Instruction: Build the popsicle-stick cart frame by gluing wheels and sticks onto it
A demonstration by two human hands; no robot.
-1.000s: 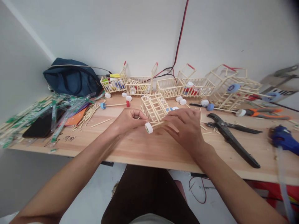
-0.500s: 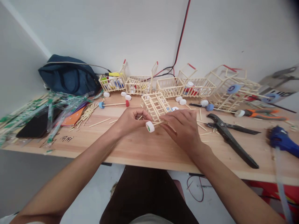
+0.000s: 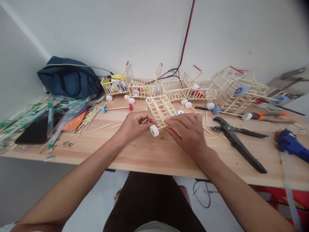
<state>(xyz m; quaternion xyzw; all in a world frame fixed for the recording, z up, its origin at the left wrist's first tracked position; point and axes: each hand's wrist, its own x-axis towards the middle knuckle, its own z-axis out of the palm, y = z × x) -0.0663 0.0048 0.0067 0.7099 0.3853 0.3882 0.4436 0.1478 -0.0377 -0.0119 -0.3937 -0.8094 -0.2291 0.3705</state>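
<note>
Between my hands is a small cart frame (image 3: 159, 109) built of thin wooden sticks, tilted above the table. My left hand (image 3: 137, 124) pinches it at its left near corner. A white bottle-cap wheel (image 3: 154, 130) juts out on a stick axle at the near side, just right of my left fingertips. My right hand (image 3: 187, 130) is closed around the right near side of the frame and the axle's other end, which its fingers hide. Another white cap (image 3: 180, 112) shows behind my right fingers.
Several stick carts (image 3: 143, 87) stand along the wall. At left lie a blue bag (image 3: 71, 79), a black phone (image 3: 32, 130), wrapped sticks and a loose axle (image 3: 117, 108). At right are a black cutter (image 3: 238, 145), orange-handled pliers (image 3: 272, 117) and a blue glue gun (image 3: 293, 145).
The whole view has shifted very slightly. Both hands keep the same hold on the cart frame.
</note>
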